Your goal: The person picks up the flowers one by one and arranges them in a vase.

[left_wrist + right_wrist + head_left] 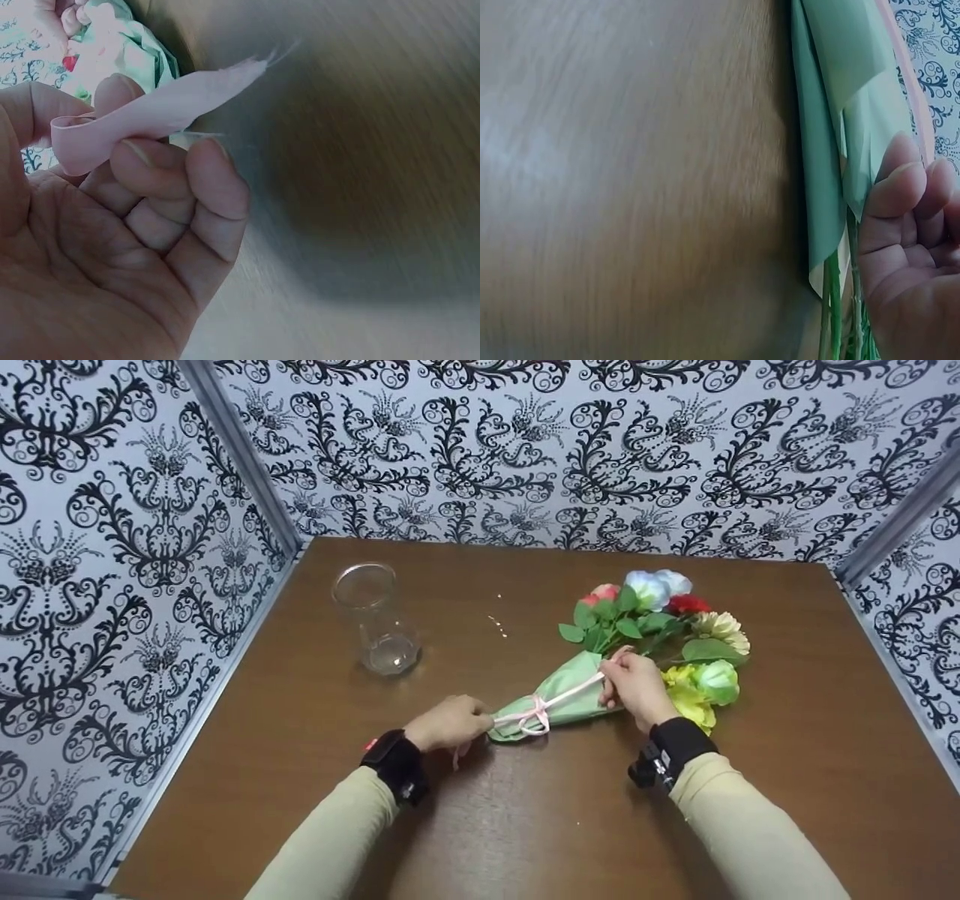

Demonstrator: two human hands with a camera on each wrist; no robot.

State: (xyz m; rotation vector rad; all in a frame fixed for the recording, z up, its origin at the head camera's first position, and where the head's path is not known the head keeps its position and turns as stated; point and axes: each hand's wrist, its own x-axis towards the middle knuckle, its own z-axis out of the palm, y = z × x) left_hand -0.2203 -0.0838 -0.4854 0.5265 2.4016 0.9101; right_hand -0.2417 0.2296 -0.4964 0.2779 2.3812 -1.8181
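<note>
A bouquet of artificial flowers, in blue, red, cream and yellow, lies on the table with its stems wrapped in green paper. Round the narrow end of the wrap runs a pink ribbon, knotted with a loop. My left hand pinches one ribbon tail beside the wrap's tip; its frayed end sticks out past the fingers in the left wrist view. Near the blooms, my right hand pinches the other tail, drawn straight across the paper. Green stems show below the paper's edge in the right wrist view.
A clear glass vase with a flared rim stands at the table's left back. Small pale scraps lie on the brown wooden table. Black-and-white patterned panels enclose the back and sides.
</note>
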